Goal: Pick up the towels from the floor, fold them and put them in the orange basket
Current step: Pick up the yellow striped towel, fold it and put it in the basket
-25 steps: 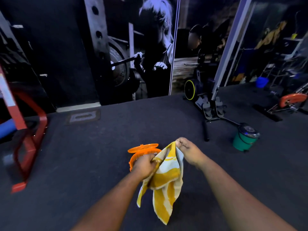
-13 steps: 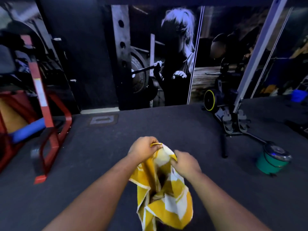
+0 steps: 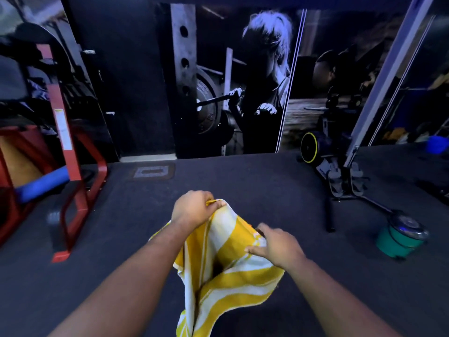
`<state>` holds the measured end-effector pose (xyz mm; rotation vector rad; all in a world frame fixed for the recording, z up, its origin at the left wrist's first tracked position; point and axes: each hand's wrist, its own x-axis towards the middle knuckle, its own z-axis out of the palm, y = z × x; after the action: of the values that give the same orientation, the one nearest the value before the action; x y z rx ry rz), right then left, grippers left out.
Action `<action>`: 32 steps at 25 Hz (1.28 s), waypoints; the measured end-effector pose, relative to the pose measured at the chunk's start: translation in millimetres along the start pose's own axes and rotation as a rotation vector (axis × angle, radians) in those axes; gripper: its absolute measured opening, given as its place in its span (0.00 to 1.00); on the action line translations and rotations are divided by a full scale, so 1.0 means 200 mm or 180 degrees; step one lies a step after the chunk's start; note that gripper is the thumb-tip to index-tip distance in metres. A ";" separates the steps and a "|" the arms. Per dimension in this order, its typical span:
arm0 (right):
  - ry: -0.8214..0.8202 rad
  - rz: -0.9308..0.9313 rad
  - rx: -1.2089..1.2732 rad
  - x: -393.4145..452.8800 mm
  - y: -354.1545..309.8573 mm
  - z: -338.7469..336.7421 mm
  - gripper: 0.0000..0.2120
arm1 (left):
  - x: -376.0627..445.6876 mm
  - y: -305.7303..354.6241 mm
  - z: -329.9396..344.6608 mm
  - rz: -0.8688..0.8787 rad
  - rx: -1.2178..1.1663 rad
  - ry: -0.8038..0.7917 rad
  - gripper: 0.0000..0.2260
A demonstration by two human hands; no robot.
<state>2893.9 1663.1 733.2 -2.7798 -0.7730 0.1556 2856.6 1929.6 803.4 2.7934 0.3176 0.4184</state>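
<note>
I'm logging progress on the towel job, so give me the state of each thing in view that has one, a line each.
yellow and white towel: off the floor, hanging bunched and unfolded between both hands
left hand: pinches the towel's top edge
right hand: fingers curled on a lower fold of the towel
green bin: upright on the floor, lid shut
orange basket: not in view

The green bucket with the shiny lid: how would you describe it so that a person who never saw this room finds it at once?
Start at the dark rubber gym floor and look to its right side, in front of the black exercise bike with the yellow-rimmed wheel. There stands a small round green bucket with a shiny metal lid, alone on the floor. Nothing else near it is green.
</note>
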 end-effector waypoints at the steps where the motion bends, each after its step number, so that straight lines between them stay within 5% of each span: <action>1: -0.0034 0.0063 -0.0340 0.01 0.03 0.01 0.20 | -0.01 -0.04 0.01 -0.0102 0.0065 0.0035 0.24; 4: 0.0023 0.0505 -0.0149 0.03 0.13 0.03 0.14 | -0.04 -0.19 0.04 -0.0452 0.0132 0.0150 0.24; 7: 0.0241 0.0798 0.1564 0.05 0.15 0.03 0.18 | -0.06 -0.25 0.08 -0.0512 -0.0104 0.0124 0.24; 9: 0.0456 0.0537 0.2039 0.09 0.03 0.02 0.17 | -0.06 -0.20 0.15 -0.0216 -0.0662 -0.0168 0.21; 12: 0.0285 -0.0014 0.1976 0.15 -0.17 0.01 0.25 | -0.07 -0.05 0.24 0.0628 -0.1475 -0.0885 0.16; 15: 0.0110 -0.0296 0.1236 0.20 -0.21 -0.02 0.07 | -0.08 0.00 0.29 0.0838 -0.1715 -0.1030 0.12; 20: 0.0771 0.0291 0.1671 0.23 -0.06 -0.04 0.10 | -0.21 -0.31 0.44 0.0227 -0.0427 -0.0792 0.03; 24: 0.0841 0.0736 0.1519 0.23 0.06 -0.05 0.13 | -0.24 -0.49 0.46 -0.0742 -0.1926 -0.0536 0.11; 27: 0.0727 0.0286 0.1618 0.23 0.04 -0.01 0.14 | -0.25 -0.33 0.43 -0.0576 -0.2959 -0.0551 0.03; 30: 0.0279 -0.0465 0.2320 0.24 -0.10 0.01 0.07 | -0.21 -0.12 0.42 -0.0028 -0.3400 -0.1011 0.19; 32: 0.0082 -0.0726 0.2604 0.24 -0.16 0.01 0.05 | -0.18 -0.03 0.41 0.0323 -0.3235 -0.1631 0.15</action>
<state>2918.4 1715.3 739.0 -1.9110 -0.7842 0.3095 2847.7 1904.2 718.8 1.8137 -0.1381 -0.1222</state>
